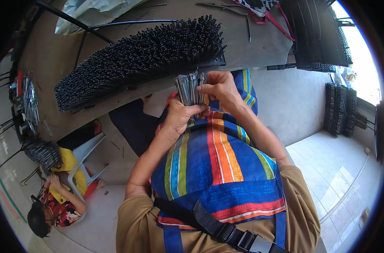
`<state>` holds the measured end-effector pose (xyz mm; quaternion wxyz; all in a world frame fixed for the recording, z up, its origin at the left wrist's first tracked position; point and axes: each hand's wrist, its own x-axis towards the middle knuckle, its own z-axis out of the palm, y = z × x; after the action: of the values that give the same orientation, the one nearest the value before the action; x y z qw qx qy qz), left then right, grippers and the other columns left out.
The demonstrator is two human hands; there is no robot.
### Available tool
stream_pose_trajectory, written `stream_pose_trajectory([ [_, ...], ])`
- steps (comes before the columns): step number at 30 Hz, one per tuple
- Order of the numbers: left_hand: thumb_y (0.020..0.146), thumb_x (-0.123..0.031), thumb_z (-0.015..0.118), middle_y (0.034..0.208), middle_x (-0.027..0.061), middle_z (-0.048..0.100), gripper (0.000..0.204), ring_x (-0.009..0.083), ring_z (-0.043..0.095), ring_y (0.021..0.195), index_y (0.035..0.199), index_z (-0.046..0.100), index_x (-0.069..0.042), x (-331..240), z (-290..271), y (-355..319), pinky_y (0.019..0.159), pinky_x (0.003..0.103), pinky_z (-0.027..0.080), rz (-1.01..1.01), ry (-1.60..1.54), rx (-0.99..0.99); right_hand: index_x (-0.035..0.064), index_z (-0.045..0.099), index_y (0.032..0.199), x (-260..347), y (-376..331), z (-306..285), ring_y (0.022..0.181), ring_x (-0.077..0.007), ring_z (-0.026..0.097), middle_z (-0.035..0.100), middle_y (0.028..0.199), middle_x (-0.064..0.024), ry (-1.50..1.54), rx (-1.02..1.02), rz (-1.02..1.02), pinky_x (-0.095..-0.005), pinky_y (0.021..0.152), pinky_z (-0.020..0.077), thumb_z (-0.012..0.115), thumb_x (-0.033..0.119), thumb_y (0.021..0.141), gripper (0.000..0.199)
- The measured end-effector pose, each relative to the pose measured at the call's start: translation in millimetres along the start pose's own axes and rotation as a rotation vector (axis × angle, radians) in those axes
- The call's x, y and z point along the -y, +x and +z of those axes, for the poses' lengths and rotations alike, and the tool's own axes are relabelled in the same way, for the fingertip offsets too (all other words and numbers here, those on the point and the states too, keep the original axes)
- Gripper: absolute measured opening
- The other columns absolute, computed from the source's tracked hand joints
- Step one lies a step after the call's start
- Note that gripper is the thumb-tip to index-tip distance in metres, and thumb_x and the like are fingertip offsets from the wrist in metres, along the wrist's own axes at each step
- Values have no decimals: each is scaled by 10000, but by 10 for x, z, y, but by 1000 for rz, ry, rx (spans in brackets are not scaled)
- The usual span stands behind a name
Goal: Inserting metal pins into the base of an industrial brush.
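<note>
The bundle of thin metal rods [191,90] stood upright at chest height, just below the worktop [259,42] edge. Left hand [179,116] fingers wrapped its lower part; right hand [219,88] fingers pinched the top. The rods looked stiff, smooth and likely to slide loose; gripping mid-bundle seemed safest. A dark rod stack [141,55] lay beyond.

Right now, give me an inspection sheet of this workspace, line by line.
Surface: brown table, mostly covered.
Job's things: bundle of thin metal rods gripped by left hand; right hand pinches its top.
Clutter: big rack of dark rods on the table; white bag, loose rods beside it.
Grippers: both hands closed on the bundle.
Cables: nothing seen.
Surroundings: seated person lower left with more rods; black stacks by the wall; striped apron.
</note>
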<state>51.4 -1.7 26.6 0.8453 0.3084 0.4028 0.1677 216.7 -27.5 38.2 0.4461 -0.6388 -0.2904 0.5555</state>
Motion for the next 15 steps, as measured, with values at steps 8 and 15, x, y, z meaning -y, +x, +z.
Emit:
stream_pose_trajectory([
  [8,792,75,611,842,107,700,183,182,680,657,956,669,18,-5,-14,22,566,269,553,12,-68,-73,-18,624,679,-25,33,-30,439,-78,505,561,538,-31,85,-11,61,-231,400,358,711,-8,767,123],
  [15,787,78,608,845,110,704,212,191,689,669,983,664,18,34,-37,51,582,279,567,32,-55,-64,-19,639,709,-157,52,-9,439,-69,486,571,551,-28,80,-50,69,-227,407,359,702,-12,771,88],
])
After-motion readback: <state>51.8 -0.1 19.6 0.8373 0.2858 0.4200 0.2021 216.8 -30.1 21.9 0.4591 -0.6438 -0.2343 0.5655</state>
